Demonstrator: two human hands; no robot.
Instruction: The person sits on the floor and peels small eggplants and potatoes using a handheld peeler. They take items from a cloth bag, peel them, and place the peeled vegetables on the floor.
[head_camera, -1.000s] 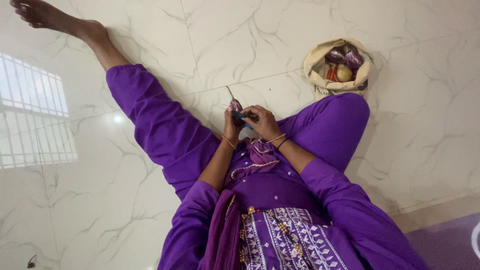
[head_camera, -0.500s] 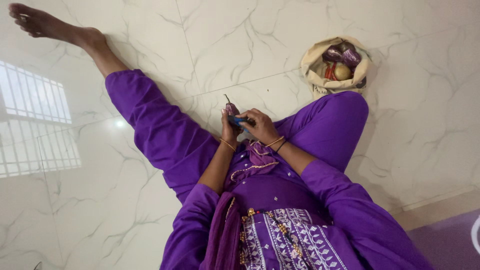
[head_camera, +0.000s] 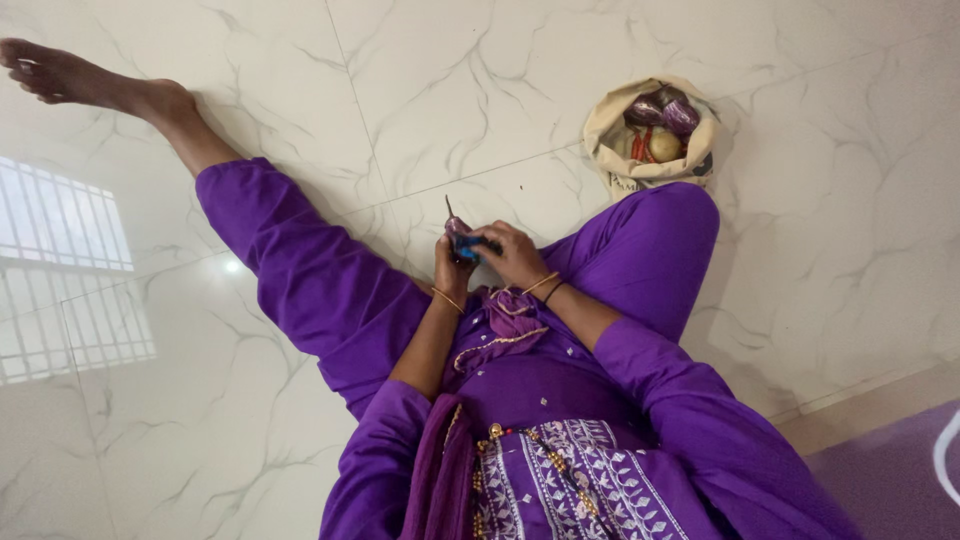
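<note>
The left hand (head_camera: 452, 268) was curled around a small purple eggplant (head_camera: 459, 229), holding it upright in front of the person's lap, with the thin stem poking up above the fingers. The right hand (head_camera: 515, 255) was closed over a small blue tool (head_camera: 472, 245), pressed against the side of the eggplant; how much of a blade it had I could not tell, as the fingers covered most of it. Both hands met just above the lap, touching each other around the eggplant. Thin bangles sat on each wrist.

The person was seated on a white marble floor (head_camera: 480, 80) with grey veins, dressed in purple. The left leg (head_camera: 290, 260) stretched out across the tiles to a bare foot (head_camera: 60, 75) in the far corner of the view, and the right knee (head_camera: 665, 235) was bent up close to the hands.

Just beyond that knee a cream cloth bag (head_camera: 610, 140) lay open on the floor. Inside it were more purple eggplants (head_camera: 662, 108), something round and yellowish (head_camera: 664, 146) and a bit of red beside it. The bag was well apart from the hands. A window's bright reflection (head_camera: 65, 270) lay on the tiles to one side.
</note>
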